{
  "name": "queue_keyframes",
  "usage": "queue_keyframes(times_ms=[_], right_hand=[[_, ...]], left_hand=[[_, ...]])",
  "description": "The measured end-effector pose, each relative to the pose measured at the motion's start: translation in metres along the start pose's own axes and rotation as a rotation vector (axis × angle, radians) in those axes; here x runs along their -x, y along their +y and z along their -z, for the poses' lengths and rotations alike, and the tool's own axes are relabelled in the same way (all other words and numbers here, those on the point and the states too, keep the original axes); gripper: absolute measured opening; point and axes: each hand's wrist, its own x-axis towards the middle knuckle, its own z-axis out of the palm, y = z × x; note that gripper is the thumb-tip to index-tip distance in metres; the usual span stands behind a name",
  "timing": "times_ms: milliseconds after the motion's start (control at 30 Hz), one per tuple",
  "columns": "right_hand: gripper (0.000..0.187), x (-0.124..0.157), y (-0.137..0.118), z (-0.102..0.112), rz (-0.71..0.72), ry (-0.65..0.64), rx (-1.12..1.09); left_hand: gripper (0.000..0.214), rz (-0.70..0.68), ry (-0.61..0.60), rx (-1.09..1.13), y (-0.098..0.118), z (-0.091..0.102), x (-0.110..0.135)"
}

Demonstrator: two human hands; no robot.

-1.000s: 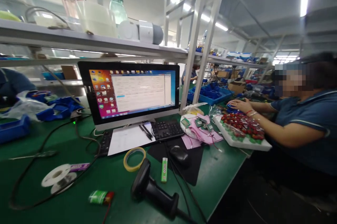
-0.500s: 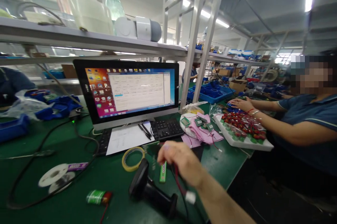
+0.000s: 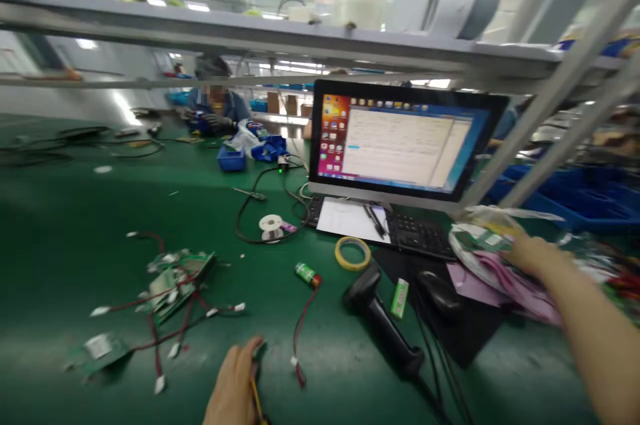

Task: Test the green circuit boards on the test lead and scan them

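Note:
My left hand [image 3: 231, 388] is at the bottom edge, its fingers closed round a slim dark thing with a green tip and a yellow part below; its kind is unclear. To its left lie several green circuit boards [image 3: 173, 288] with red-black leads and white connectors, and a single board [image 3: 103, 352]. A green-wrapped battery [image 3: 306, 273] with a lead lies ahead of it. My right hand [image 3: 533, 255] reaches to circuit boards [image 3: 483, 238] beside a pink cloth [image 3: 520, 285]. Blur hides its fingertips, and whether they hold anything does not show.
A black barcode scanner [image 3: 387, 332], a mouse [image 3: 440, 295], a green-and-white pack [image 3: 400, 298] and a yellow tape roll [image 3: 353, 253] lie between my hands. Behind stand a monitor [image 3: 400, 145] and keyboard [image 3: 420, 235]. Overhead runs a shelf [image 3: 240, 25]. A co-worker [image 3: 215, 105] sits across.
The view has swung left, bringing my left hand and the board pile into sight. My right hand has moved from above the mouse area to the boards by the pink cloth.

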Motion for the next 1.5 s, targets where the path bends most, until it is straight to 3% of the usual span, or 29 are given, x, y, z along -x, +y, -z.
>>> queue_keyframes(times_ms=[67,133,233,333,467,533,600,733,900,1133,1267,1367,1433,1500], right_hand=[[0.013,-0.007,-0.031,-0.003,0.082,0.007,0.006],[0.017,-0.005,-0.083,-0.007,0.28,0.003,-0.04],[0.026,0.025,-0.189,-0.01,0.731,-0.063,-0.204],[0.027,0.07,-0.3,-0.016,1.134,-0.209,-0.394],[0.054,0.113,-0.414,-0.037,1.222,-0.212,-0.464],[0.065,0.124,-0.452,-0.051,1.201,-0.204,-0.506],[0.055,0.129,-0.474,-0.064,1.163,-0.206,-0.556],[0.021,0.121,-0.475,-0.076,1.115,-0.215,-0.698],[0.014,0.095,-0.423,-0.08,1.147,-0.256,-0.883],[0.023,0.088,-0.358,-0.097,1.152,-0.407,-0.914],[0.028,0.094,-0.336,-0.076,1.051,-0.386,-0.887],[0.014,0.113,-0.309,-0.047,0.944,-0.367,-0.866],[0.013,0.135,-0.289,-0.034,0.857,-0.484,-0.826],[0.033,0.161,-0.273,-0.03,0.76,-0.636,-0.775]], left_hand=[[0.032,0.01,-0.113,0.087,0.001,0.003,0.004],[0.033,0.033,-0.158,0.28,0.007,0.006,0.008],[0.032,0.162,-0.082,0.544,0.017,0.006,0.014],[0.019,0.321,-0.043,0.602,0.022,0.003,0.02],[0.017,0.348,-0.119,0.409,0.027,0.004,0.021],[0.016,0.304,-0.134,0.326,0.029,0.007,0.018],[0.015,0.254,-0.152,0.266,0.03,0.009,0.016],[0.015,0.243,-0.176,0.256,0.031,0.012,0.013],[0.022,0.297,-0.155,0.32,0.032,0.016,0.013],[0.019,0.106,-0.007,0.335,0.03,0.017,0.02],[0.011,-0.012,0.175,0.297,0.028,0.019,0.03],[0.012,-0.054,0.225,0.204,0.022,0.024,0.034],[0.023,-0.087,0.176,0.098,0.017,0.028,0.032],[0.031,-0.167,0.1,-0.013,0.014,0.03,0.026]])
